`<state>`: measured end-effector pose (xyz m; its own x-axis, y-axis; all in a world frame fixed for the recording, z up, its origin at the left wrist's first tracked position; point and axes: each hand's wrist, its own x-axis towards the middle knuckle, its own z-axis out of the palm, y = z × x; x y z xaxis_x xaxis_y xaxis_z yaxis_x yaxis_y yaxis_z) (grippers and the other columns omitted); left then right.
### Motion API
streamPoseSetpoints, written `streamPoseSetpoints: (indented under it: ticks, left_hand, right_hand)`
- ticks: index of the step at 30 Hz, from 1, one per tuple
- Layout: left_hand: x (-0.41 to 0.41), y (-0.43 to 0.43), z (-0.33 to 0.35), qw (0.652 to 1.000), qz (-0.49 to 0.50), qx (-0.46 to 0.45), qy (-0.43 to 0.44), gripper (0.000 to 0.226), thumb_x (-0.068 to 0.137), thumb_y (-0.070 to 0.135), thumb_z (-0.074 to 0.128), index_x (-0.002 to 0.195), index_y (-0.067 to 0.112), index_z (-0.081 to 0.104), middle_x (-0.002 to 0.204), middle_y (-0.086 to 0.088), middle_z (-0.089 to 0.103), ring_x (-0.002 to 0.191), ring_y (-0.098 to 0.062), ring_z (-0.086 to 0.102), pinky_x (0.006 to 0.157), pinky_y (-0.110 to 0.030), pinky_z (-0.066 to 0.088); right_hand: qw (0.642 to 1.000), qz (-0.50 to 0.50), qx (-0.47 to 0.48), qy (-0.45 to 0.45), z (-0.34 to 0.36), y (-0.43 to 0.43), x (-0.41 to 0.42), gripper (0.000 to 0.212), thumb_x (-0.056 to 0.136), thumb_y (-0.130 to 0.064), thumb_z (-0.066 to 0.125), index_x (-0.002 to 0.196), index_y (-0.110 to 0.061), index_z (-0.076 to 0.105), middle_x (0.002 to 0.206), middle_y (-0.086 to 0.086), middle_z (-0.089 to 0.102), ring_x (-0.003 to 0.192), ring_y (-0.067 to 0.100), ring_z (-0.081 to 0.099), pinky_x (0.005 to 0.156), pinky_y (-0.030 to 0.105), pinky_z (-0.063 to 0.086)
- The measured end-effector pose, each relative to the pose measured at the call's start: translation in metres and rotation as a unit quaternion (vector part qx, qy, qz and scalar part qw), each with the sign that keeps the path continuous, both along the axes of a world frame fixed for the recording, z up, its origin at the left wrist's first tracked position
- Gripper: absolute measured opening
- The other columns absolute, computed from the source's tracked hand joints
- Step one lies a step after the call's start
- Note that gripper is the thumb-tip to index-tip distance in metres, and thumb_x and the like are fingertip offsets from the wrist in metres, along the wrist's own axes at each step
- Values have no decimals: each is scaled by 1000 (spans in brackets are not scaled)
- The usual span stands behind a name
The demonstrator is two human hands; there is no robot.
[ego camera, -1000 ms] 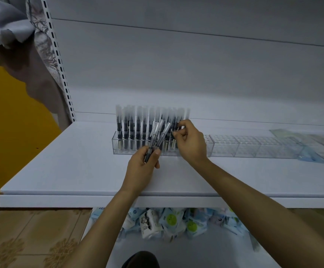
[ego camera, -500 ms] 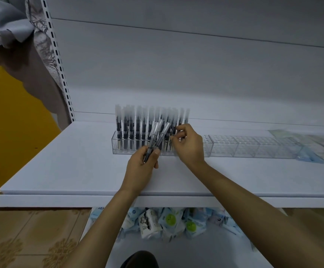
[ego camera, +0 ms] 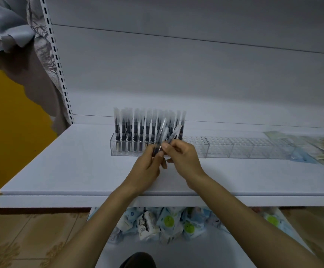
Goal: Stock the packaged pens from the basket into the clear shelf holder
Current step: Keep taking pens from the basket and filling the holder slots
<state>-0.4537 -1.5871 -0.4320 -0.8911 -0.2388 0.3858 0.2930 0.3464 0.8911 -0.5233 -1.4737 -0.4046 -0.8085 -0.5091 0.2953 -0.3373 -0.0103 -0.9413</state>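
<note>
A: When looking down from head height, what surface and what room?

B: A white shelf (ego camera: 60,167), wide and flat, backed by pale grey panels (ego camera: 196,74). On the left, a perforated white upright (ego camera: 60,78), a bunched grey cloth (ego camera: 12,26) beside it, then a yellow wall (ego camera: 0,136). Below, patterned tan floor tiles (ego camera: 22,238).

A: And on the shelf?

B: Toward the back, a long clear holder (ego camera: 234,149) lying left to right. Left end filled with standing pens (ego camera: 136,130), upright in rows; further right, only see-through cells. Just in front, both hands together. Left hand (ego camera: 145,171) curled round a few packaged pens (ego camera: 162,132), tilted up and to the right over the filled end. Right hand (ego camera: 184,157) touching the left, thumb and forefinger pinching the same bundle low down.

A: Edges and open room?

B: Open white surface left of the holder and along the whole front, up to a straight front lip. At the far right end, flat pale packets (ego camera: 321,147) just beside the holder. Under the lip, a heap of small pouches (ego camera: 167,221) on a lower white shelf (ego camera: 176,252). At the bottom edge, a dark rounded shape (ego camera: 138,260), too cropped to tell.
</note>
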Motion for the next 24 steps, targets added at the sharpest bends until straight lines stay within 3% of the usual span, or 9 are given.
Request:
streamPoseSetpoints:
  ticks: [2,4,5,7,9,12,14,19,24]
  left_hand:
    - [-1,-3,5,1000,-12,-20,-15,16,102,23,37,108,22,52,90,-1,68,66,-14,65,59,-24,51]
    - [-4,-10,8,998,14,-60,-14,16,102,22,40,104,23,56,94,1,69,84,-11,68,69,-23,52]
    - [-7,-13,7,995,36,-87,-11,16,101,22,43,102,21,58,93,0,69,88,-12,67,71,-25,52]
    - [-12,-15,7,993,59,-100,0,16,100,21,46,99,18,61,89,-3,67,84,-14,62,71,-29,48]
    - [-13,-9,6,998,49,-42,11,16,100,18,46,99,23,61,87,2,64,76,-6,58,67,-19,44]
    - [-13,-3,2,997,38,61,3,13,100,21,46,104,24,58,98,3,66,91,-12,64,75,-27,47]
    - [-12,-3,-1,993,33,110,-6,13,99,20,47,108,25,55,102,2,68,95,-14,67,76,-29,50]
    - [-11,-6,-7,995,15,96,-22,13,97,15,50,105,10,59,101,-5,69,91,-12,70,72,-16,49]
    - [-13,-4,-9,993,15,111,-36,13,98,9,47,104,7,59,96,-11,68,82,-14,68,68,-15,50]
  right_hand:
    - [1000,5,10,6,5,2,-5,29,93,-15,60,74,7,55,76,29,58,69,26,56,68,40,52]
    - [999,7,28,20,11,4,-8,26,93,-11,59,71,3,56,68,19,55,63,17,57,65,29,52]
    - [999,8,33,22,12,4,-9,25,93,-9,58,70,-1,55,67,14,56,62,12,60,63,22,52]
    - [998,-4,46,35,13,3,-12,26,95,-8,55,69,-10,55,74,13,60,74,19,65,69,26,54]
    - [998,-16,46,38,13,3,-15,19,96,-9,52,80,-12,61,84,13,65,85,28,64,76,32,54]
    - [1000,-14,-1,10,15,5,-19,15,98,-10,49,105,-15,62,93,7,69,86,16,66,69,15,50]
    - [999,-24,-23,14,18,9,-21,14,98,-10,49,106,-10,61,91,7,69,79,11,66,63,12,50]
    - [992,-102,-51,49,27,15,-35,15,90,-13,64,89,1,64,81,10,71,65,18,68,62,29,58]
    - [978,-179,-32,98,42,16,-54,20,84,-22,73,83,-4,63,80,5,70,63,14,71,65,35,60]
